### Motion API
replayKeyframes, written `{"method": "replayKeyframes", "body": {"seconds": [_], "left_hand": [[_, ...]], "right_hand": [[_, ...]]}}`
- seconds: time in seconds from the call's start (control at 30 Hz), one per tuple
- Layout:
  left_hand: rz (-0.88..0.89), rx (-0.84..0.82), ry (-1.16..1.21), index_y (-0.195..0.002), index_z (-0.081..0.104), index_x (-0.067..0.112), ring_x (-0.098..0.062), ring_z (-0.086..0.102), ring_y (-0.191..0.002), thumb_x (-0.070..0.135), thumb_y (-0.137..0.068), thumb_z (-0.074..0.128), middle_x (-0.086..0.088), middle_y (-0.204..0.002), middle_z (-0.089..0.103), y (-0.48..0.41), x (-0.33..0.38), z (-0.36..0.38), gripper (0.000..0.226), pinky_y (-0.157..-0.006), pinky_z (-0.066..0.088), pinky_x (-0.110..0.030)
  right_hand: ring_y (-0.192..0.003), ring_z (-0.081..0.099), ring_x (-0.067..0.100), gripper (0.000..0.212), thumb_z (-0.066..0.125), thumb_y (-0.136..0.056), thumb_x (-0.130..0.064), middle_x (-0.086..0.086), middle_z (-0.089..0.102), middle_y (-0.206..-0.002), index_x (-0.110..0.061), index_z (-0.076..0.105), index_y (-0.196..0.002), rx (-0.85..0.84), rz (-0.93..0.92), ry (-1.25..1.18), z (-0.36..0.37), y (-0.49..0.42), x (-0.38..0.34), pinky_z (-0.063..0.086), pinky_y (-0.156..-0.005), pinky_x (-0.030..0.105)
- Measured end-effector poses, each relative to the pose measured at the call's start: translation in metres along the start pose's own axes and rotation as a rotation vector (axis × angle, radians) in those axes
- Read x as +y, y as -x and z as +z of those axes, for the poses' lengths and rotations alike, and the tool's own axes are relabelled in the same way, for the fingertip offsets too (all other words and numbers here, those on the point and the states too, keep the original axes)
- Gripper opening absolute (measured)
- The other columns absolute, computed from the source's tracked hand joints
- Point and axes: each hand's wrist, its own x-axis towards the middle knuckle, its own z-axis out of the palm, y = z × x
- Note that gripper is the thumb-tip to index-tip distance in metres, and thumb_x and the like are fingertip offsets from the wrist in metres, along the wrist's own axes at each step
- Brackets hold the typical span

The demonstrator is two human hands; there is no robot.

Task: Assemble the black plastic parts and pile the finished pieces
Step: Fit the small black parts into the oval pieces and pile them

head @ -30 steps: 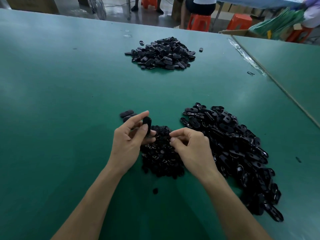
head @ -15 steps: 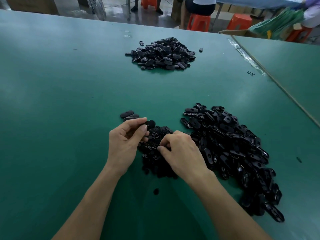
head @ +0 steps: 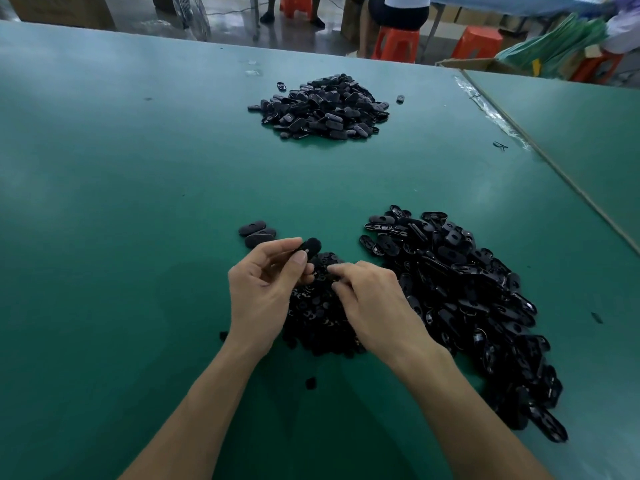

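**Green table (head: 138,202), contents as seen.**

Piles of black plastic parts: three.
- Far pile (head: 318,107): heaped toward the far edge, about midway along it. Matt oval pieces, too many to count. Strays just beside it: two, one at its left (head: 281,86), one at its right (head: 400,98).
- Shell pile (head: 460,299): the largest, glossy oval shells, spread from mid-surface toward the near right corner. Uncounted.
- Small pile (head: 318,306): small dark parts, just left of the shell pile, partly covered by both hands.

Loose oval pieces (head: 256,233): three, overlapped, just beyond the left hand, apart from all piles.

Small strays (head: 311,382): two, on the near side of the small pile.

Held oval piece (head: 309,247): one, raised above the small pile.

Hands: two.
- Left hand (head: 259,292): palm turned inward, thumb and forefinger pinched on the held oval piece, other fingers loosely bent.
- Right hand (head: 374,303): back up, fingers curled, tips down on the small pile; could not tell whether anything was pinched.

Orange stools (head: 396,43): four, beyond the far edge.
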Motion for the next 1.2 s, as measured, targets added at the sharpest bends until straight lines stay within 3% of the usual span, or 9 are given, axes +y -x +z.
{"method": "replayKeyframes", "body": {"seconds": [0.1,0.27,0.5,0.67,0.87,1.2], "left_hand": [[0.035,0.004,-0.064,-0.097,0.075,0.016,-0.017,0.073,-0.071,0.001,-0.088,0.071,-0.004,-0.079,0.075,-0.003,0.001,-0.005,0.018,-0.069,0.058,-0.024],[0.070,-0.013,-0.135,-0.096,0.075,0.014,-0.016,0.074,-0.069,-0.002,-0.087,0.072,-0.004,-0.077,0.076,-0.003,0.005,-0.007,0.019,-0.065,0.059,-0.023],[0.026,0.037,-0.147,-0.093,0.075,0.016,-0.016,0.074,-0.069,-0.002,-0.087,0.072,-0.002,-0.078,0.076,-0.001,0.004,0.001,0.019,-0.065,0.058,-0.022],[0.004,-0.049,-0.139,-0.094,0.075,0.012,-0.017,0.073,-0.069,-0.005,-0.086,0.072,-0.003,-0.081,0.077,0.007,0.003,0.006,0.019,-0.067,0.057,-0.020],[0.024,-0.065,-0.093,-0.094,0.074,0.009,-0.015,0.073,-0.067,-0.006,-0.086,0.071,-0.004,-0.078,0.076,0.006,0.009,0.006,0.017,-0.065,0.058,-0.021],[0.036,-0.125,-0.188,-0.093,0.075,0.018,-0.012,0.072,-0.067,-0.008,-0.084,0.072,-0.001,-0.079,0.077,0.005,0.002,0.002,0.027,-0.067,0.056,-0.019]], "right_hand": [[-0.105,0.059,0.016,0.026,0.046,-0.105,-0.020,0.000,0.064,-0.110,-0.020,0.069,-0.118,-0.008,0.022,-0.053,-0.002,0.003,0.004,0.049,-0.095,0.035],[-0.075,0.060,0.007,0.020,0.047,-0.105,-0.019,-0.009,0.065,-0.082,-0.025,0.066,-0.102,0.049,0.047,-0.253,-0.006,0.007,0.002,0.048,-0.064,0.019],[-0.079,0.061,-0.015,0.015,0.069,-0.093,-0.018,-0.023,0.068,-0.082,-0.019,0.079,-0.104,0.138,0.042,-0.343,-0.009,0.007,0.002,0.041,-0.072,0.000],[-0.080,0.064,-0.014,0.021,0.073,-0.089,-0.012,-0.025,0.068,-0.081,-0.020,0.077,-0.108,0.136,0.051,-0.419,-0.009,0.009,0.004,0.044,-0.070,0.000],[-0.074,0.071,0.000,0.020,0.068,-0.092,-0.009,-0.015,0.074,-0.079,-0.029,0.071,-0.089,0.119,0.084,-0.526,-0.007,0.008,0.003,0.052,-0.067,0.011],[-0.074,0.069,0.005,0.022,0.070,-0.091,-0.008,-0.014,0.072,-0.076,-0.030,0.072,-0.088,0.166,0.062,-0.629,-0.011,0.008,0.000,0.051,-0.069,0.015]]}}
